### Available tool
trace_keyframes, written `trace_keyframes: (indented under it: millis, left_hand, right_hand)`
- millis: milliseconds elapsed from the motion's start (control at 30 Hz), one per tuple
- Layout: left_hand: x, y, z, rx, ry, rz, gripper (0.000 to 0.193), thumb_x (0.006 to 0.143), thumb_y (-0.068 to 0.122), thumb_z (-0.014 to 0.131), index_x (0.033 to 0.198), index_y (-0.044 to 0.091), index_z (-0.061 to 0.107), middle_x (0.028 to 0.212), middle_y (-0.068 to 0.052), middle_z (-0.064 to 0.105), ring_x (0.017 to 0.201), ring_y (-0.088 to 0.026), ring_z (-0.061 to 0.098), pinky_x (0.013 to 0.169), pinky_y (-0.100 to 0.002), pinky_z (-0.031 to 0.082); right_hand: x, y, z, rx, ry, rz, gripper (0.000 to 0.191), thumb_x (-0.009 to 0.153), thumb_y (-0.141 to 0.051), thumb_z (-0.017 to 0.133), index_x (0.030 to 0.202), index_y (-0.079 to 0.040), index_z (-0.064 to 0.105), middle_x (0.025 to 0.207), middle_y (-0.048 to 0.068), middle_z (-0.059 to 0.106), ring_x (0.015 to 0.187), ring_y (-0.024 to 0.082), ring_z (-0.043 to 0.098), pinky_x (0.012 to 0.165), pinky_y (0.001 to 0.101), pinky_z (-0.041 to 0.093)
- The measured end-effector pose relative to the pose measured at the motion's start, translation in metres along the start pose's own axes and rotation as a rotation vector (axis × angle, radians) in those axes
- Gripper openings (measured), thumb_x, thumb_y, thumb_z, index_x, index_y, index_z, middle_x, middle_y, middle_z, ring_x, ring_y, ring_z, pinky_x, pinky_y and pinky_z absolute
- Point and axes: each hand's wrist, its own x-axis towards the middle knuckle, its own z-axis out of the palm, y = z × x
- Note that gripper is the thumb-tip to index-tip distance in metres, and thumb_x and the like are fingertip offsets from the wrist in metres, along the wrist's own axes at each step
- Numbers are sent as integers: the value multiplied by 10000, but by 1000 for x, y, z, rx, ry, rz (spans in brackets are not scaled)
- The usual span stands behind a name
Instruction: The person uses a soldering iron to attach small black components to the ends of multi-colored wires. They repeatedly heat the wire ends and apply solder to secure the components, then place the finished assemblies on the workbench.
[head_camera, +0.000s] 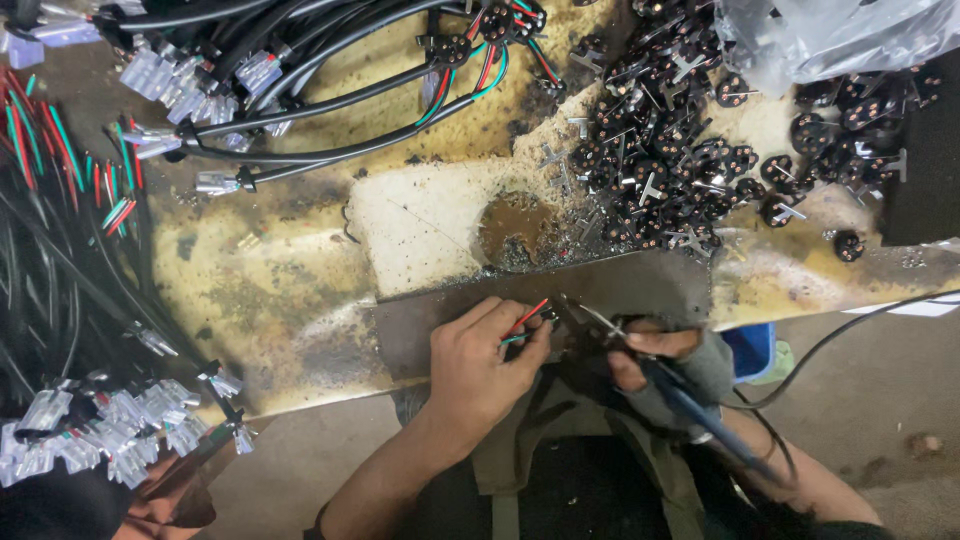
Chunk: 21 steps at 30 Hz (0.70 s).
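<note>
Soldering appears to be the step in hand: thin red, green and black wire ends (528, 322) sit at lower centre of the frame, pinched between the fingers of the left hand (480, 365), which is closed on them over a dark grey metal work plate (640, 285). Just to their right, the right hand (655, 365), in a grey fingerless glove, is clamped around a blue-handled soldering iron (690, 405) whose slim metal tip points left and nearly meets the wires; whether it touches them cannot be told. The next move, by the look of it, calls for a steady tip on one bare strand while the left hand keeps the others clear. Beyond the plate lies a stained yellow-and-white bench top (420, 225) with a scorched brown circular patch (515, 228). A heap of small black round connector pieces with copper pins (680, 150) fills the upper right, beside a crumpled clear plastic bag (830, 35). Bundled black cables with clear plastic plugs (200, 80) crowd the upper left and lower left.
</note>
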Motion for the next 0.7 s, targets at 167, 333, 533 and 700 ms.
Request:
trace_keyframes:
  millis: [167,333,533,700]
  left_hand:
    - [0,0,0,-22,15,45,119,818,100,799,854,57,695,785,-80,667,633,-230,672,554,-333,510]
    - [-1,1,-1,-40,-9,-34,125,804,95,799,857,37,702,763,-88,664,573,-222,652,514,-329,494]
    - [0,2,0,-35,3,-18,126,820,102,805,848,49,695,748,-81,652,592,-215,655,523,-319,495]
    - [0,2,-1,-1,11,28,139,800,92,802,833,46,675,738,-87,626,564,-236,623,516,-346,478]
  right_hand:
    - [22,-27,-2,-278,-344,-38,232,785,-349,818,938,-176,795,788,73,716,650,258,649,610,357,481]
    - [35,-45,-5,-236,-535,422,367,738,-487,810,847,-137,814,701,69,713,604,241,640,572,353,482]
    - [54,-67,-19,-423,-504,-352,331,786,-228,784,1115,-266,783,801,57,714,664,267,613,585,392,448]
    - [72,-63,-20,-106,-345,-242,322,773,-126,819,1059,-191,686,838,43,649,697,238,641,614,345,486]
